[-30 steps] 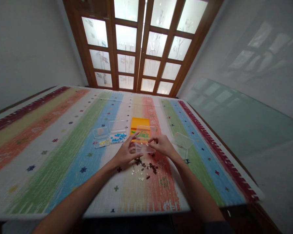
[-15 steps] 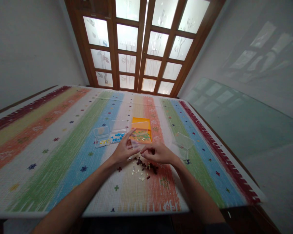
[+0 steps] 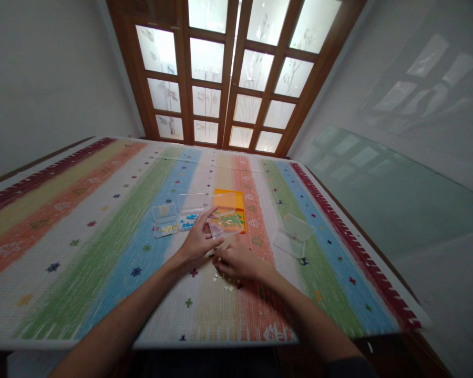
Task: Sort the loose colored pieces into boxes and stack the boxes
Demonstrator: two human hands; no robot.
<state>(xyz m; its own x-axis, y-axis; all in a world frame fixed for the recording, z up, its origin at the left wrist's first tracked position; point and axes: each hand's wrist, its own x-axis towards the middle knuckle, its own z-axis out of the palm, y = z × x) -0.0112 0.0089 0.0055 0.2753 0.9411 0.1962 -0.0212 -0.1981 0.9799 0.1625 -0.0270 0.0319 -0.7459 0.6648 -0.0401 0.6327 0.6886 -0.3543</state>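
My left hand (image 3: pixel 198 241) curves round the left side of a clear plastic box (image 3: pixel 225 224), its fingers along the edge and its thumb stretched below. Lower and to the right, my right hand (image 3: pixel 237 261) reaches down with bent, closed fingers at the pile of small pieces. Whatever its fingertips pinch is hidden. Cream-coloured pieces (image 3: pixel 227 287) lie scattered just below this hand, which covers most of the dark brown ones. Behind the clear box stands an orange tray (image 3: pixel 241 202) with green and pale pieces showing.
Left of my hands are a clear case with blue pieces (image 3: pixel 187 224) and a smaller open case with yellow pieces (image 3: pixel 166 229). An open clear case (image 3: pixel 290 242) lies to the right. A striped cloth (image 3: pixel 142 294) covers the table; panelled glass doors (image 3: pixel 226 100) stand beyond.
My right hand has moved down and left onto the brown pieces, now covering most of them. My left hand has barely moved.
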